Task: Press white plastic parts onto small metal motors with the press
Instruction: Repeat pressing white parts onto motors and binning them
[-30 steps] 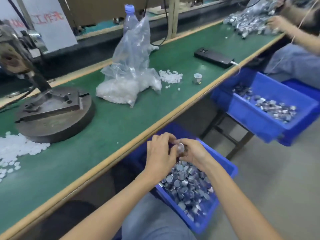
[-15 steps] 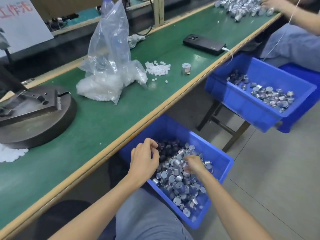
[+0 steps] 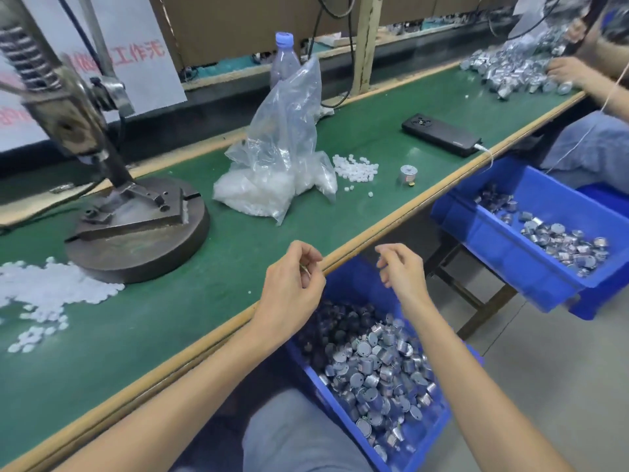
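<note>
A green bench point(image 3: 170, 318) is running from lower left to upper right. Nearest, a blue bin point(image 3: 439, 434) heaped with metal motors point(image 3: 374, 369) is sitting below the bench edge, beside the person's knee. Above it both hands are hovering apart. The left hand point(image 3: 292, 287) is curling its fingers tightly around a small glint, and I cannot tell whether it is gripping anything. The right hand point(image 3: 405, 274) is hanging loosely curled, with nothing showing in it. Further on, a heap of white parts point(image 3: 51, 284) is lying against the round base of the press point(image 3: 136, 229), and a plastic bag point(image 3: 282, 165) of more parts is slumping near it. Beyond, a lone motor point(image 3: 407, 174) and a phone point(image 3: 440, 134) are lying on the bench.
</note>
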A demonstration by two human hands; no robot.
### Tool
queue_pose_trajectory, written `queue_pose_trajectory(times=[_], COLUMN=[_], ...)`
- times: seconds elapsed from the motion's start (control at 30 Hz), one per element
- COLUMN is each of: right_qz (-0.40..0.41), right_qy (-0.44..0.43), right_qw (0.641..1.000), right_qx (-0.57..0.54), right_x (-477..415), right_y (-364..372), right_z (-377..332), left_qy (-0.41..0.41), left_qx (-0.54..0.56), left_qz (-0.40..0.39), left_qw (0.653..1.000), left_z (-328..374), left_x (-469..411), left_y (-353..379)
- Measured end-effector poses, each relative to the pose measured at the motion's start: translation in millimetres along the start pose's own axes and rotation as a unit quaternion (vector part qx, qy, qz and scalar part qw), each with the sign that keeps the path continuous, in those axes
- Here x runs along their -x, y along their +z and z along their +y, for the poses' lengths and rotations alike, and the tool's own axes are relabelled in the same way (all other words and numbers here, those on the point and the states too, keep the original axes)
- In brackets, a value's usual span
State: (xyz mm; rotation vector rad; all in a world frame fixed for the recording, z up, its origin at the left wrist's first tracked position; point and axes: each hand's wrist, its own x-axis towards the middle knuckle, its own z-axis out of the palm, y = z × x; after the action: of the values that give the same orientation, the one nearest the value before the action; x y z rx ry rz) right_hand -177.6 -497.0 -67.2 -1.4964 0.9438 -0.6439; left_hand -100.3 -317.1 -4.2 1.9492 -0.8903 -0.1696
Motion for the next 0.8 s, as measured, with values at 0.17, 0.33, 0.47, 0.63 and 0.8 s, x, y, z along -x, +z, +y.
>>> queue_pose_trajectory(times=[0.17,0.33,0.47,0.63,0.8], right_qz=[-0.034,-0.121,-0.21,-0.344,-0.455], right_qy=[-0.093,-0.154,-0.179,-0.244,-0.261], right_qw=[0.995,0.98,0.96,0.906,0.851], right_qx=[-0.024,-0.027,-0.044,-0.024,-0.032], right_x=[3,17,42,94,146], right_y=[45,106,173,258,326], right_z=[-57,-93,-121,-161,-189], left_qy=[-0.023,-0.042,-0.075,-0.103,-0.103], left_qx=[-0.01,-0.049,-0.1,-0.106,-0.148], left_qz=[0.083,0.144,0.156,0.198,0.241], left_qw=[0.996,0.987,0.98,0.969,0.954], left_z=[-10,-28,-42,-45,-35], left_x=[-9,4,18,43,76], left_y=[-60,-131,-183,-239,-301])
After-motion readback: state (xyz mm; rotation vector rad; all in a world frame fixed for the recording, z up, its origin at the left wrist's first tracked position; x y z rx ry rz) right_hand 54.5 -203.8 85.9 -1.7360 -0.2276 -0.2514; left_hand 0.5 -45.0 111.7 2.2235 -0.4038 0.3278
